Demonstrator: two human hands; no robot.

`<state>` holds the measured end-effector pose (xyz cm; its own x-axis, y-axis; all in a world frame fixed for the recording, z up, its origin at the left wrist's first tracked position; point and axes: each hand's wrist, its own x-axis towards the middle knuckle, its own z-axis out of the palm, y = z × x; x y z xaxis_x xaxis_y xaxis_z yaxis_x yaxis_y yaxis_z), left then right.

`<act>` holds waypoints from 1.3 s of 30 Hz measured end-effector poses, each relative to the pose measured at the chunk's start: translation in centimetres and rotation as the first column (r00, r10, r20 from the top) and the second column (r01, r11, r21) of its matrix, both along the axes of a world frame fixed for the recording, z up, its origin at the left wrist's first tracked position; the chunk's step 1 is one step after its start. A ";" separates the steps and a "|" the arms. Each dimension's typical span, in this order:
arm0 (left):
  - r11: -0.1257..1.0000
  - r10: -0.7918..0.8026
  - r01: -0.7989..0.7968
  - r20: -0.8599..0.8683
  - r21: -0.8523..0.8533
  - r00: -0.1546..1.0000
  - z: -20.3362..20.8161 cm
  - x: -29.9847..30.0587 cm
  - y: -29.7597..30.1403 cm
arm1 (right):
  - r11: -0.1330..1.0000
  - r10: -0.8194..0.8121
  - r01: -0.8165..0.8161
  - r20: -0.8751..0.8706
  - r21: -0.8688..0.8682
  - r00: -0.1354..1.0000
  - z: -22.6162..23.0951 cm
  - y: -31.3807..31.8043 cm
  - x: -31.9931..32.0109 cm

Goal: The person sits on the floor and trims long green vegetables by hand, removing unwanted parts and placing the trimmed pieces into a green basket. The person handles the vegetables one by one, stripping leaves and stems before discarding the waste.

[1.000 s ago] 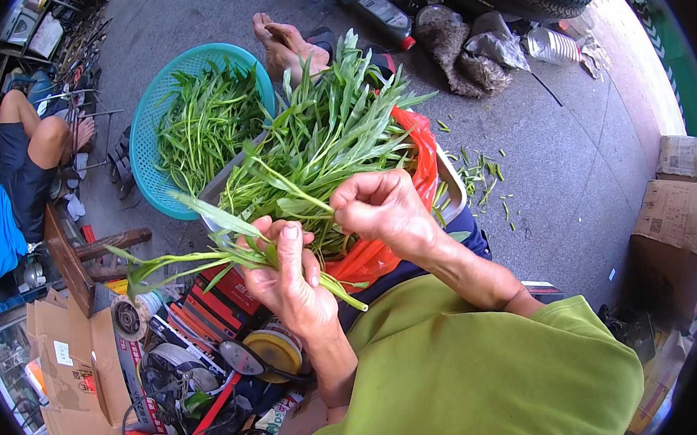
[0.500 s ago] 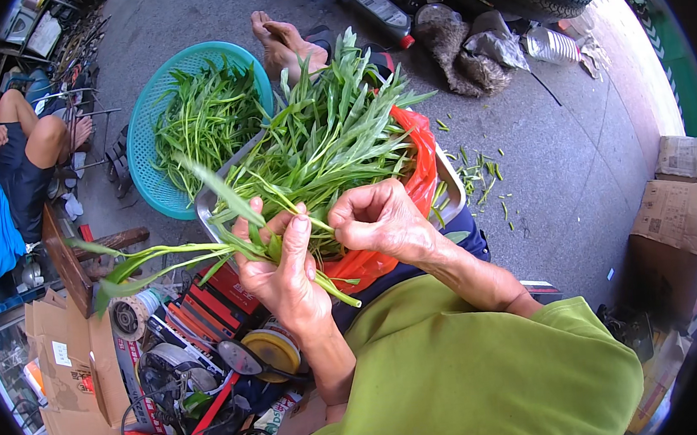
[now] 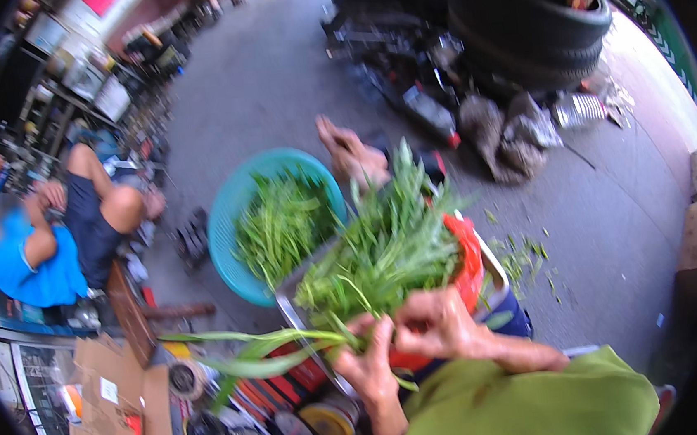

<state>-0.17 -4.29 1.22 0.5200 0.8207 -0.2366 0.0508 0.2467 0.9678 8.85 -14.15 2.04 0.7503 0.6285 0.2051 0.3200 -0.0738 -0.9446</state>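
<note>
Several long-leaved stems of water spinach (image 3: 280,339) lie across my left hand (image 3: 368,369), which is closed around them; their leaves reach out to the left. Close beside it my right hand (image 3: 441,325) is pinched shut, thumb against fingers, near the stems; motion blur hides what is between the fingertips. Beyond both hands a large heap of water spinach (image 3: 393,255) rests in a metal tray (image 3: 289,312), with a red plastic bag (image 3: 470,256) at its right side. A teal plastic basket (image 3: 222,241) holding picked greens (image 3: 279,228) stands to the tray's far left.
Short stem bits (image 3: 526,260) litter the floor at right. Tyres (image 3: 527,36), a bottle (image 3: 431,115) and rags lie farther back. At left sits a person in blue (image 3: 33,262), near a wooden stool (image 3: 129,315); a cardboard box (image 3: 116,403) and tools crowd the near left.
The whole view has shifted, so basket, tray and hands appear lower and farther right. My left hand still holds the stems; my right hand stays pinched beside it.
</note>
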 end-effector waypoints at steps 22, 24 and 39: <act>0.955 0.058 0.018 0.246 -0.296 0.968 -6.6 -0.4 -1.2 | 0.935 0.094 0.263 -0.883 0.237 0.460 -2.5 -0.2 0.6; 0.950 0.109 -0.012 0.295 -0.313 0.949 -3.7 0.2 -1.9 | 0.938 0.039 0.248 -0.786 0.241 0.617 -0.8 0.3 0.4; 0.992 0.130 -0.125 0.277 -0.035 0.952 4.5 1.3 2.0 | 0.730 -0.599 0.664 -0.316 0.163 0.736 -3.5 -4.9 6.9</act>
<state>1.09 -2.28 5.75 0.4587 0.8815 -0.1118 -0.2529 0.2502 0.9346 15.80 -19.08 -1.44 0.9967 -0.0583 0.0567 0.0605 0.0663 -0.9960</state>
